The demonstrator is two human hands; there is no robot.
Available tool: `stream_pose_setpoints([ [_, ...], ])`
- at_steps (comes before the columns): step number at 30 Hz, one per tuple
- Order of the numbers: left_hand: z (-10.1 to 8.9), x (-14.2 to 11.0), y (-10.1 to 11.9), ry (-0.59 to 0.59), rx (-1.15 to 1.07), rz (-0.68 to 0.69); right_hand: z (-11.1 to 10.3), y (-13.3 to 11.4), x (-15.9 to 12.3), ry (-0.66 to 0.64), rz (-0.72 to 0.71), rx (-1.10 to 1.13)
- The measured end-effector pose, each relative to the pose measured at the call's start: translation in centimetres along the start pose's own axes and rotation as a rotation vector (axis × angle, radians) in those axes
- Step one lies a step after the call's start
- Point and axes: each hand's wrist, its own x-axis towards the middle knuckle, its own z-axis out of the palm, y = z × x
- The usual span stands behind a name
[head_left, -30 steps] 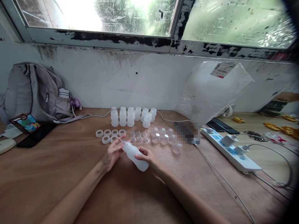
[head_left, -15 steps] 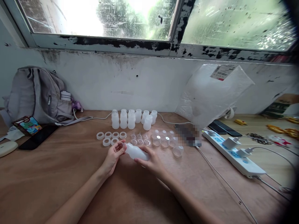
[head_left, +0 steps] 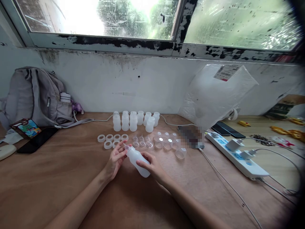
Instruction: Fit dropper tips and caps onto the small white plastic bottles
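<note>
A translucent white baby bottle (head_left: 139,163) is tilted in front of me, its top end pointing up and left. My right hand (head_left: 153,167) wraps round its body from the right. At the mouth, the fingers of my left hand (head_left: 115,161) pinch a clear bottle nipple (head_left: 126,146); whether it is fully seated is hard to see. Just beyond my left hand lie several white screw rings (head_left: 101,141), one partly hidden by the fingers. Several loose nipples (head_left: 142,144) sit in two rows behind the bottle. Clear dome caps (head_left: 167,146) stand to their right.
Several more bottles (head_left: 125,122) stand along the wall. Right of the caps are a blurred patch with a cable and a white power strip (head_left: 238,157) with chargers. A grey backpack (head_left: 35,95) and dark phone (head_left: 38,140) lie left; a plastic bag (head_left: 216,95) leans behind.
The bottle has swung steeper, its base dropping toward me, and my right hand has shifted its hold on the body. My left hand stays at the bottle's mouth. The camera view has moved slightly.
</note>
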Motion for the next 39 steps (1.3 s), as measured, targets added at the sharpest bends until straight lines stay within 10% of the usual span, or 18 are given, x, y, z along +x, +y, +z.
stream_pose_setpoints([
  [14, -0.5, 0.3, -0.8, 0.025, -0.21, -0.124, -0.1, -0.3, -0.3, -0.26, 0.336, 0.605],
  [21, -0.6, 0.6, -0.8, 0.054, -0.048, -0.075, -0.2, -0.1, 0.0, -0.107, 0.242, 0.404],
  [30, -0.2, 0.1, -0.6, 0.055, 0.05, -0.009, -0.1, 0.1, -0.8, 0.125, -0.313, -0.406],
  [35, 0.4, -0.4, -0.5, 0.013, 0.035, -0.018, 0.3, 0.5, -0.9, 0.231, -0.351, -0.536],
  [39, 0.2, -0.6, -0.2, -0.062, 0.055, -0.046, 0.7, -0.3, -1.1, 0.132, -0.157, -0.196],
])
